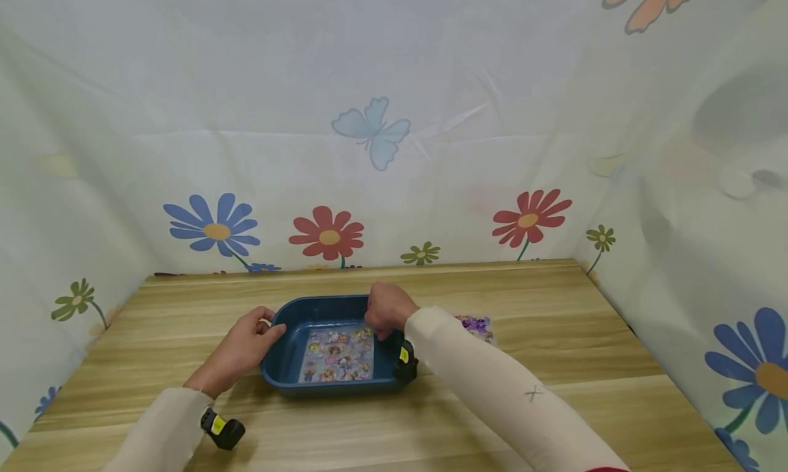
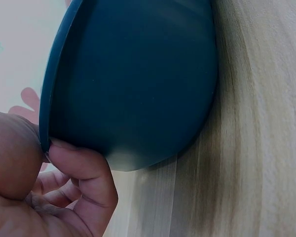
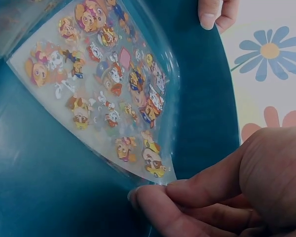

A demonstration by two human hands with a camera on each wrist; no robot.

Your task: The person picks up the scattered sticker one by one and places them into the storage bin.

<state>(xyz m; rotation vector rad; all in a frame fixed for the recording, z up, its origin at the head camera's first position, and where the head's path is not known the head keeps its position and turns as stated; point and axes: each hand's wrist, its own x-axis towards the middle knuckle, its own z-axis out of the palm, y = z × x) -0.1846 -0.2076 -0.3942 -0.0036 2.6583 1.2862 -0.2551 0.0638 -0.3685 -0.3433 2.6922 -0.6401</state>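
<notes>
A dark blue rectangular basin point(image 1: 335, 388) with rounded corners stands on the table. Inside it lies a clear sheet of cartoon stickers point(image 1: 337, 356), its printed side facing up. My left hand point(image 1: 249, 338) grips the basin's left rim, and the left wrist view shows the rim between thumb and finger. Reaching over the far right side, my right hand point(image 1: 389, 309) is inside the basin. In the right wrist view its thumb and forefinger pinch a corner of the sticker sheet point(image 3: 108, 94). Part of the basin's right side is hidden behind the right forearm.
Behind the right forearm, more purple sticker sheets point(image 1: 477, 325) lie on the table, partly covered by the sleeve. The wooden tabletop point(image 1: 554, 342) ends at a flower-printed curtain point(image 1: 431, 205) at the back and sides. Both wrists carry small black cameras.
</notes>
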